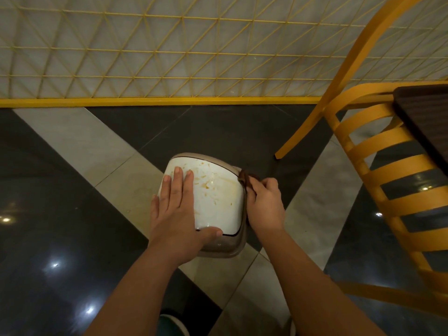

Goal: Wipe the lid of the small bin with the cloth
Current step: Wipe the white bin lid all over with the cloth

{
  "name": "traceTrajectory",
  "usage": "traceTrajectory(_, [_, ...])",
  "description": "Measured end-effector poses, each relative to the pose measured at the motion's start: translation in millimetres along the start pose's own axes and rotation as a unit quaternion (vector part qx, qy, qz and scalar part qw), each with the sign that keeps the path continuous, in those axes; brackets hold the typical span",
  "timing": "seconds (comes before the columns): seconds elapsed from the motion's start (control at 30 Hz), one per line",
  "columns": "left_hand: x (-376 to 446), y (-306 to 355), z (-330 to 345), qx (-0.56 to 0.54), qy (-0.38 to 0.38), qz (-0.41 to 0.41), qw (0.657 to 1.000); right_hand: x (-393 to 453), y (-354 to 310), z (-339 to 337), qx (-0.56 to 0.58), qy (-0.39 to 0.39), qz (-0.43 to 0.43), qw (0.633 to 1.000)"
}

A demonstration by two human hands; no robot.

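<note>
The small bin (pixel 230 248) stands on the floor below me, beige with a white lid (pixel 218 197) marked by yellowish stains. My left hand (pixel 177 209) lies flat on the lid's left half, fingers spread and thumb along the lid's near edge. My right hand (pixel 264 204) is at the bin's right edge, fingers closed on a dark brown cloth (pixel 246 179). The cloth is bunched against the lid's far right corner, mostly hidden by the fingers.
A yellow wooden chair (pixel 378 180) stands close on the right, with a dark table edge (pixel 421 117) above it. A yellow lattice partition (pixel 169 57) runs across the back. The floor is glossy dark and light tile. My shoe (pixel 172 323) shows at the bottom.
</note>
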State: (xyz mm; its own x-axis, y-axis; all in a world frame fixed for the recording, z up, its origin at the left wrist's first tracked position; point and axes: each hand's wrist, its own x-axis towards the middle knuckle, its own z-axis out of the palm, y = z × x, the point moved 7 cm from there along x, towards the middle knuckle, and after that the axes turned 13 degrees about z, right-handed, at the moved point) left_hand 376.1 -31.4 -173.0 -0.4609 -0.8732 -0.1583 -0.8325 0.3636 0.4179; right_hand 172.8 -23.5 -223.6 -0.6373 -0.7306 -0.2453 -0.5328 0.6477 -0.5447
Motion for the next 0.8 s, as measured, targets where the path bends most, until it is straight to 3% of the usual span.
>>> traceTrajectory(0.1, [0, 0, 1, -0.003, 0.005, 0.000, 1.000, -22, 14, -1, -0.031, 0.009, -0.053, 0.998])
traceTrajectory(0.23, [0, 0, 1, -0.001, 0.005, 0.005, 1.000, -40, 30, -1, 0.030, -0.009, -0.020, 0.999])
traceTrajectory(0.33, [0, 1, -1, -0.004, 0.000, 0.008, 1.000, -24, 12, -2, 0.002, 0.033, -0.054, 0.998])
traceTrajectory(0.43, [0, 1, -1, -0.001, 0.000, 0.004, 1.000, 5, 0, 0, -0.011, 0.006, -0.009, 1.000])
traceTrajectory(0.67, [1, 1, 0, -0.001, 0.003, 0.000, 1.000, -13, 8, -3, -0.108, 0.009, -0.058, 0.992])
traceTrajectory(0.8, [1, 1, 1, 0.002, 0.003, 0.002, 1.000, -51, 38, 3, 0.016, -0.046, -0.008, 0.999])
